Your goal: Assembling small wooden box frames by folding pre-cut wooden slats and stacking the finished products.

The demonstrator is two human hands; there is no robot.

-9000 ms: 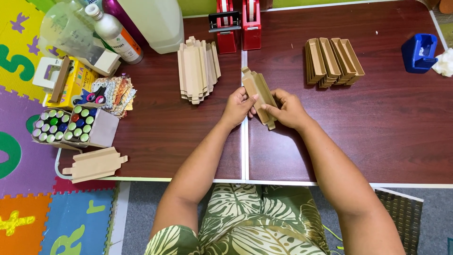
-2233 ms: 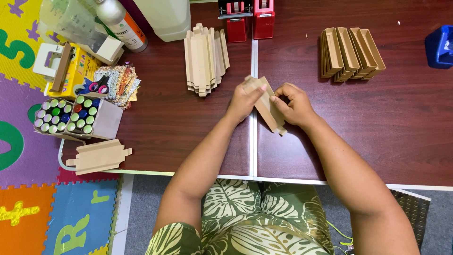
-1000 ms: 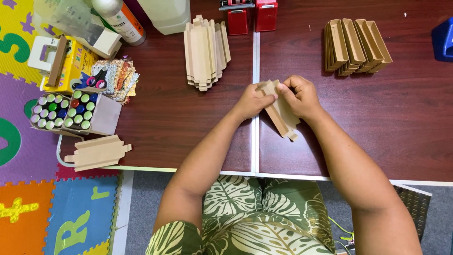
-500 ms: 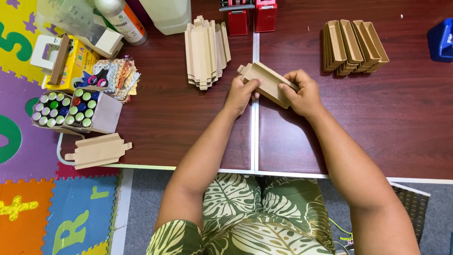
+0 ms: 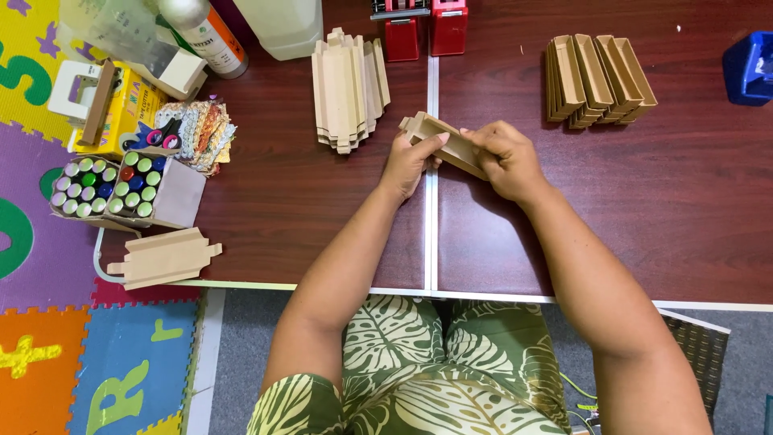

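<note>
Head camera looks down on the dark brown counter (image 5: 628, 225), which is the biggest thing before me, with a pale seam running down its middle. On the floor at my left lies a foam mat (image 5: 48, 354) with big coloured letters. Beyond my hands, near the far edge of the counter, a pile of flat cardboard pieces (image 5: 348, 87) lies left of the seam, and a row of folded cardboard trays (image 5: 597, 79) stands right of it, well apart from the pile. Two red boxes (image 5: 419, 28) sit between them at the far edge. At the left side there is an open box of coloured bottles (image 5: 121, 189), and one flat cardboard piece (image 5: 165, 258) lies alone near the front edge. A blue thing (image 5: 749, 68) is at the far right corner.

Both my hands are closed on one half-folded cardboard tray (image 5: 447, 145), held just over the seam. My left hand (image 5: 409, 161) grips its left end, thumb on top. My right hand (image 5: 503, 161) holds the right end, fingers curled around it.
</note>
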